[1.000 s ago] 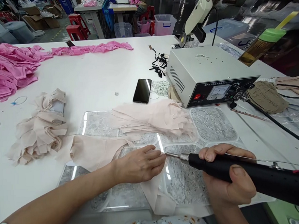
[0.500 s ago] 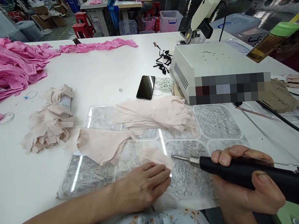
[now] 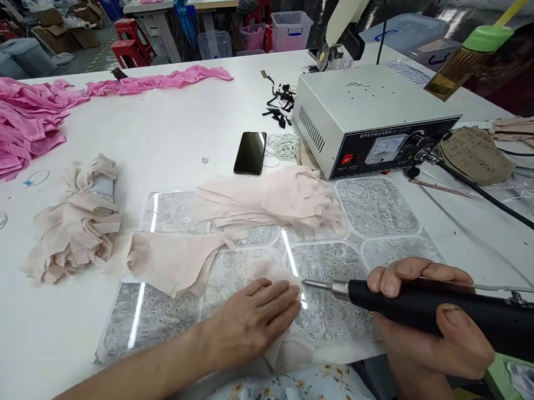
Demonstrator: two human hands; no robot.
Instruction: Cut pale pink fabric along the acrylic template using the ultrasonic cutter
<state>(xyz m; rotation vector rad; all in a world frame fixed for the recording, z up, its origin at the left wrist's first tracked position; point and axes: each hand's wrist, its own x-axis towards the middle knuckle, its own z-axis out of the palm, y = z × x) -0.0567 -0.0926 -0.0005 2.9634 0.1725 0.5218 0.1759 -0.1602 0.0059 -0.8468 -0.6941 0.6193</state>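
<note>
My left hand [image 3: 261, 319] lies flat, fingers stretched out, on a small pale pink fabric piece [image 3: 265, 268]. Part of that piece is hidden under the palm, and pale cloth also shows below the hand. In my right hand [image 3: 431, 328] is a black ultrasonic handpiece [image 3: 406, 303], held palm up with the fingers and thumb wrapped around it. Its slim metal tip [image 3: 318, 284] points left and is at the right edge of the fabric, by my left fingertips; whether it touches cannot be made out. Beneath lies a grey stone-patterned mat [image 3: 165, 311] under clear plastic.
Pale fabric stacks [image 3: 276, 199] and a loose piece [image 3: 175, 261] lie on the mat, with a tied bundle [image 3: 77, 225] left. Behind are a phone [image 3: 250, 153], cord coil [image 3: 284, 147] and control box [image 3: 380, 119] with a black cable [image 3: 500, 208]. Pink fabric [image 3: 10, 126] is heaped far left.
The camera view has shifted slightly, so the table things sit further left. My left hand stays flat on the fabric, and the right still holds the handpiece with its tip at the fabric's edge.
</note>
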